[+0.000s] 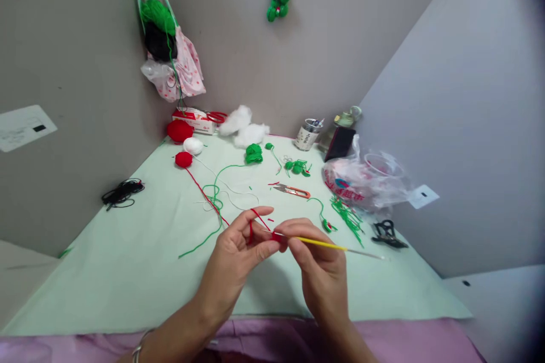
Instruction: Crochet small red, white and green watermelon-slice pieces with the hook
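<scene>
Above the near part of the table, my left hand [238, 249] pinches a small red crochet piece [276, 236], with red yarn [251, 229] looped round its raised index finger. My right hand [321, 264] is closed on a yellow-handled crochet hook [319, 243], whose tip meets the red piece between both hands. The fingertips partly cover the piece. From a small red yarn ball [183, 159] at the back left, a red strand runs to my left hand. Orange-handled thread snips [293, 190] lie beyond my right hand.
Green yarn [254, 153], white stuffing [251, 135], a pen cup [307, 135] and a phone [340, 143] stand or lie at the back. A plastic bag [366, 178], green strands [349, 218] and a black clip [388, 233] are right; black cord [123, 193] is left.
</scene>
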A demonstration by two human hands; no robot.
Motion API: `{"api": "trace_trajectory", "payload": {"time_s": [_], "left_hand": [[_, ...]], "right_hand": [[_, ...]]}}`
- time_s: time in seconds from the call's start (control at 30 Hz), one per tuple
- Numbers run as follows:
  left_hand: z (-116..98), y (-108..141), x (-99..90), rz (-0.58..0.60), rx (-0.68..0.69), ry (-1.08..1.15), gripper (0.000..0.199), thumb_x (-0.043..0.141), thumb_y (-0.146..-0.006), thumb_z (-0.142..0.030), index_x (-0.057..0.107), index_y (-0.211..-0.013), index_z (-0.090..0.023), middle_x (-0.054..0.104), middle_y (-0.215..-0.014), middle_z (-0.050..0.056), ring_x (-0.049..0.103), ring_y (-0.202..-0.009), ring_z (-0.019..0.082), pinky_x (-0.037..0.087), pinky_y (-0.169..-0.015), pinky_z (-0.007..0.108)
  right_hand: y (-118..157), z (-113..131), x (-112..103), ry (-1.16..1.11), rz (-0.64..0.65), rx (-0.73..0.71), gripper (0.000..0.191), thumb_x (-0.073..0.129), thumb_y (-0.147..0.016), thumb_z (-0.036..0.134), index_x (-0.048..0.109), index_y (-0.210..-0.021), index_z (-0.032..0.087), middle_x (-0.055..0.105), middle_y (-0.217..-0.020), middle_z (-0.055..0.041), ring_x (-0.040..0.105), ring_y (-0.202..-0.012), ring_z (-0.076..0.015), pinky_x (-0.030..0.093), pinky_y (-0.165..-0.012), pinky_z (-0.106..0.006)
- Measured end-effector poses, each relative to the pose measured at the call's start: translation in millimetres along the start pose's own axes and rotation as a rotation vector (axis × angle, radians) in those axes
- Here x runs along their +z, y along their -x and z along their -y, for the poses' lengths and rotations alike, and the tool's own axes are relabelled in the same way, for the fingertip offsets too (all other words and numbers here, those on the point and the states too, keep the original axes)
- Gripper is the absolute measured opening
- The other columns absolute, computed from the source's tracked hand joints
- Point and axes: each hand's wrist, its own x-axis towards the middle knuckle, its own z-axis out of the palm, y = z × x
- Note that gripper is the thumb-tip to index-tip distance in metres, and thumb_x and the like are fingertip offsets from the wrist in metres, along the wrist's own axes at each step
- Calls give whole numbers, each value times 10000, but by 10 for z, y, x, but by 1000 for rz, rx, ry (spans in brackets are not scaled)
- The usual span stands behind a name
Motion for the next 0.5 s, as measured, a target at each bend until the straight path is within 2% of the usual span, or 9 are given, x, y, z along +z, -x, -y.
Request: {"api": "trace_trajectory", "payload": {"time_s": [0.1,0.3,0.4,0.5], "left_hand": [[28,4,-4,29,-37,2,470,933,-770,-247,766,-1209,-262,704,-770,-50,650,-811,126,498,-874,271],[81,8,-31,31,-44,2,367,890,-830,-295,794,-1182,-249,708,-814,-34,668,-842,135,496,-900,281],[115,2,-27,19,-35,-14,430,879,-845,-287,758,-1256,-253,722,-812,-34,670,-859,141,491,-911,283],[150,10,-1,25,-56,6,492,872,-859,-299,716,-1323,-254,745,-837,-24,671,-878,148,491,-906,284]], "right_hand": [[19,0,15,55,-19,-45,146,708,-985,212,828,-990,295,792,-919,-25,726,-900,-171,602,-794,-281],[23,5,-14,157,-40,-50,186,628,-1018,172,790,-987,259,767,-879,-18,712,-787,-148,593,-668,-239],[54,-15,-16,288,-25,-184,242,581,-1021,106,769,-1055,255,757,-906,-33,721,-839,-161,612,-705,-264],[130,-110,-38,553,-8,-396,349,607,-990,46,757,-1205,276,762,-1013,-66,738,-919,-184,631,-749,-299]]}}
